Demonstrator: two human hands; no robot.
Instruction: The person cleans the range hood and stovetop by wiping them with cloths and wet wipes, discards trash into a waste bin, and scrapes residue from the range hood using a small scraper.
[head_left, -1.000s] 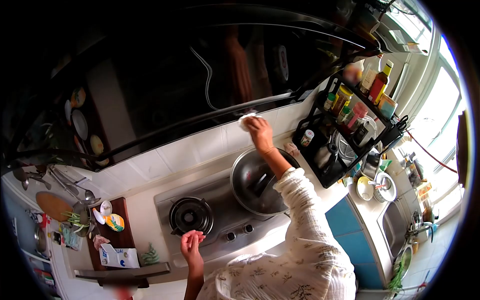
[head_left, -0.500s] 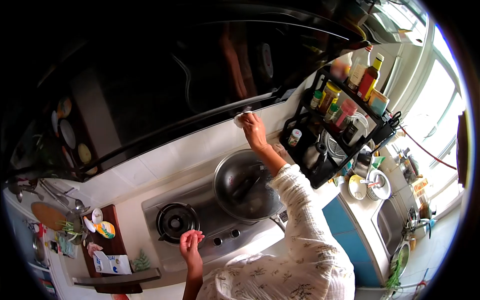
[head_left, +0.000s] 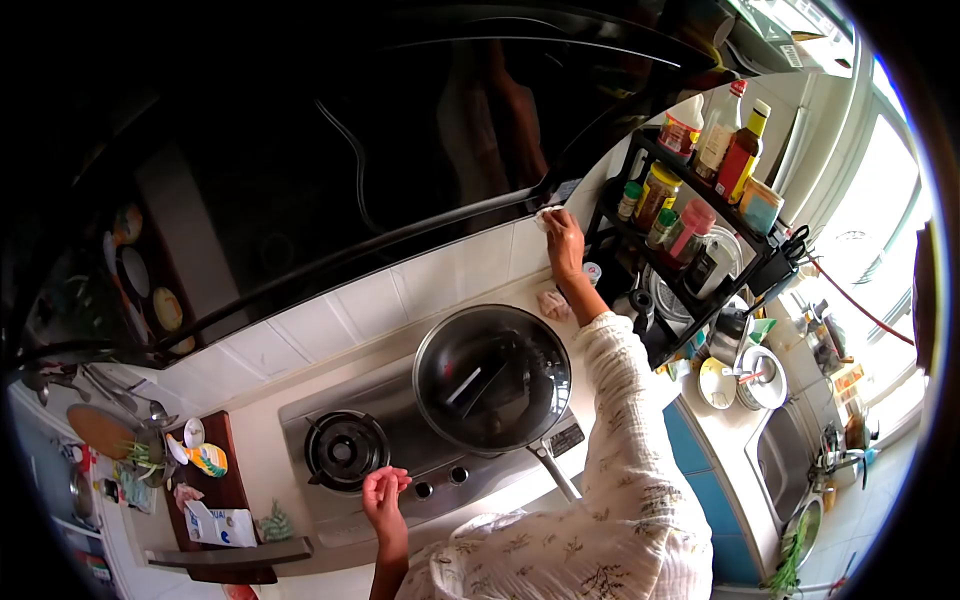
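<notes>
Several metal ladles (head_left: 157, 412) sit at the far left of what I can see, above a round brown board (head_left: 98, 430). Next to them, a dark wooden board (head_left: 238, 492) on the counter (head_left: 262, 440) carries a yellow-and-white bottle (head_left: 208, 460) and a white-and-blue bag (head_left: 228, 527). Further right I have the metal stove (head_left: 400, 430), with a bare burner (head_left: 346, 450) on its left side. The left hand (head_left: 386, 492) is held up just in front of that burner, its fingers bunched close together; from my end I cannot tell whether they meet the thumb. Right of it, a big dark pan (head_left: 492, 378) covers the other side of the stove, its handle (head_left: 556, 470) pointing back toward the person.

Beyond the pan, I see the right hand (head_left: 566, 240) clamped on a white cloth (head_left: 547, 216), right by the lower edge of the black hood (head_left: 350, 150). Whether the cloth touches the hood or the white tiles (head_left: 430, 285), I cannot tell. Below that hand, a crumpled bundle (head_left: 553, 305) lies on the counter. To the right I get a black rack (head_left: 712, 193) of bottles and jars, then bowls (head_left: 717, 384) and the sink (head_left: 780, 465).
</notes>
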